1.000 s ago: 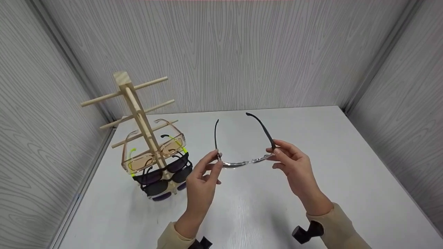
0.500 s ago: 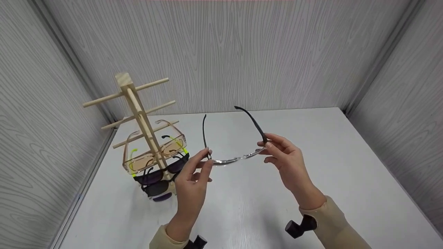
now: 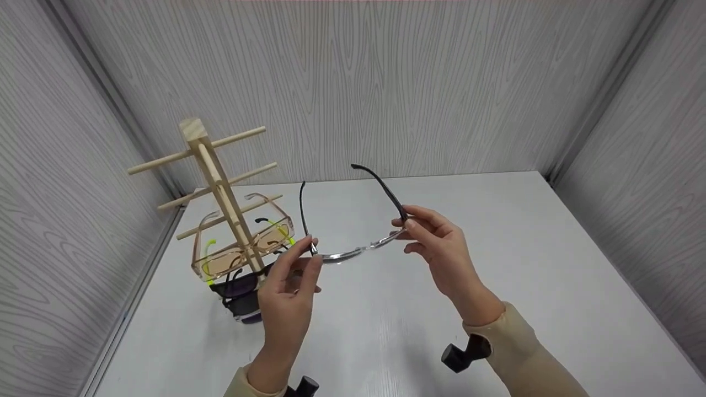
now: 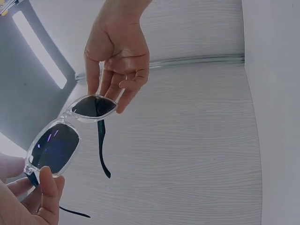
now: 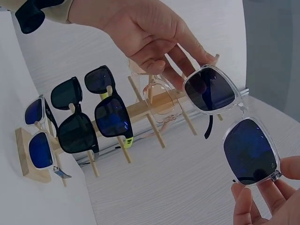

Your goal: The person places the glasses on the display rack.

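A pair of sunglasses (image 3: 342, 257) with a clear frame, dark lenses and black temples is held up between both hands, temples unfolded and pointing away. My left hand (image 3: 288, 300) pinches one front corner near the hinge between thumb and fingers. At the opposite corner, my right hand (image 3: 445, 262) pinches the frame where the other temple joins. Blue reflections show on the lenses (image 5: 251, 150) in the right wrist view. Left of the hands stands a wooden eyewear rack (image 3: 220, 187), its lower part partly hidden behind my left hand.
Peach see-through glasses (image 3: 223, 262) hang on the rack's third pegs, above black sunglasses with yellow-green temples (image 5: 112, 116), another dark pair (image 5: 77, 132) and a clear-framed blue-lensed pair (image 5: 40, 150). Bare pegs (image 3: 238, 136) stick out higher up. Wood-grain panels (image 3: 353, 88) enclose the white table (image 3: 551, 264).
Both hands have moved left with the sunglasses, toward the rack, and slightly upward. My left hand now covers part of the lower sunglasses on the rack.
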A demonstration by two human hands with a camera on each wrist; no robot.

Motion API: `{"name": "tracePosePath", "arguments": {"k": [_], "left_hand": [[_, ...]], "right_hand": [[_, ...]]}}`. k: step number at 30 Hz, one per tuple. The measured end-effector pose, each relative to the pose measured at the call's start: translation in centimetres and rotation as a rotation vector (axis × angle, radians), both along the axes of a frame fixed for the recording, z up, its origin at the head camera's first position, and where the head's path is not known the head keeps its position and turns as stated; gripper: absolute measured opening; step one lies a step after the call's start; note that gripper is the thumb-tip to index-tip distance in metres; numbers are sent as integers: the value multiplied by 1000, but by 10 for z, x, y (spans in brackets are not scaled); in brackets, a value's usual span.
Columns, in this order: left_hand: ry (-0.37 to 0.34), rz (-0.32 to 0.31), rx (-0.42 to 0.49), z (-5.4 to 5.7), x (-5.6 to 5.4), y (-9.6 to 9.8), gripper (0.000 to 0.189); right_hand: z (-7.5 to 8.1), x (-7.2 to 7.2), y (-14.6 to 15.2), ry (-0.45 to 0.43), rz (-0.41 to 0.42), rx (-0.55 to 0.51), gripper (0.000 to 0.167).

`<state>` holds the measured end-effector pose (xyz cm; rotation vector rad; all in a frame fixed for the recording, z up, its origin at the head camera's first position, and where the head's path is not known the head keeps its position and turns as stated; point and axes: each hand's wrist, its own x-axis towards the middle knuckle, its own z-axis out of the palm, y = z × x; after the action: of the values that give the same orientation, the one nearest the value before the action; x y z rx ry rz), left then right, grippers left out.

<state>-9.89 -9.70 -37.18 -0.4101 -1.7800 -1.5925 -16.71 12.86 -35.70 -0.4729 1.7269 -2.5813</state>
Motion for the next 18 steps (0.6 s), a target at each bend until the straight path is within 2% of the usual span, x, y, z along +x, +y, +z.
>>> {"name": "tracePosePath", "arguments": {"k": [5,11,18], "left_hand": [[34,8,4,6,3,-7,34],[70,52,-14,15,7,-12,34],[109,112,-30,23,10,-16,34]], "right_hand": [[7,-3,-11,30,20,13,32],[11,-9,-21,64,49,11,31],[19,-17,-31,65,90,-6,29]]}}
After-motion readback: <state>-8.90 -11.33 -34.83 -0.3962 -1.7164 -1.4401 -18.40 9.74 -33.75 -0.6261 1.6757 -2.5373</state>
